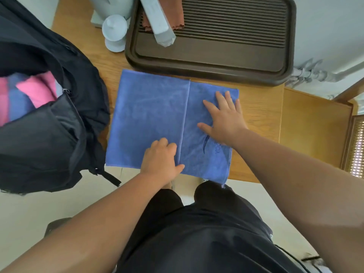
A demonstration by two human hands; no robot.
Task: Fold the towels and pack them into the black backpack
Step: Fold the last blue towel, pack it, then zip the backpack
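A blue towel (pixel 151 117) lies flat on the wooden table (pixel 258 138), with one flap folded over so its edge runs down the middle. My left hand (pixel 160 161) rests curled on the near edge of that flap, the thumb across the seam. My right hand (pixel 224 117) presses flat, fingers spread, on the towel's right part. The black backpack (pixel 59 123) stands open at the left, touching the towel's left edge. Folded pink and blue towels (pixel 25 95) show inside it.
A dark brown slatted tray (pixel 216 64) sits just behind the towel, holding a grey-blue box (pixel 157 20) and a brown cloth (pixel 177 14). A pale lidded cup (pixel 115 32) stands left of the tray. A lower wooden surface (pixel 315 129) lies to the right.
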